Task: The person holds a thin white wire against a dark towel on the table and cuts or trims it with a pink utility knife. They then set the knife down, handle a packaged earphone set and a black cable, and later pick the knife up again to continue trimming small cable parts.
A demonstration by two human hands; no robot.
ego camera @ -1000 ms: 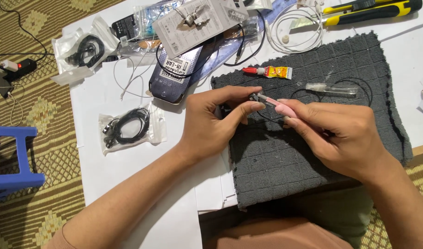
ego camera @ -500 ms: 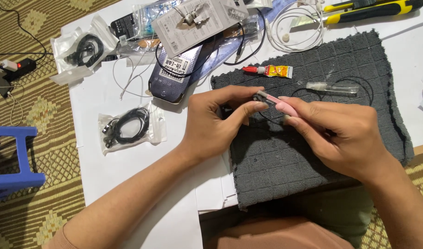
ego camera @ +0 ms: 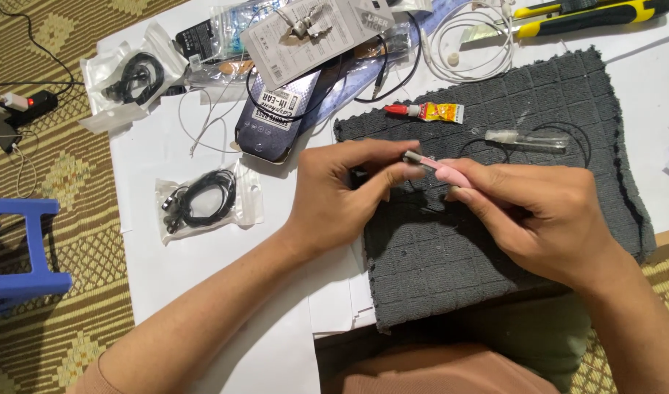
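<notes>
Nearby, glue tube (ego camera: pixel 428 111), bagged earphones (ego camera: pixel 204 199), grey mat (ego camera: pixel 495 263), cutter (ego camera: pixel 590 13).

A low white tabletop (ego camera: pixel 203 277) carries everything. Directly under the two hands' grip lies a dark grey cloth mat (ego camera: pixel 451 270). Left of the grip sits a clear bag of black earphones (ego camera: pixel 206 198); beyond it, a dark earphone box (ego camera: pixel 276 124); beyond and right, coiled white cable (ego camera: pixel 469 47) and a yellow-black cutter (ego camera: pixel 590 14).
</notes>
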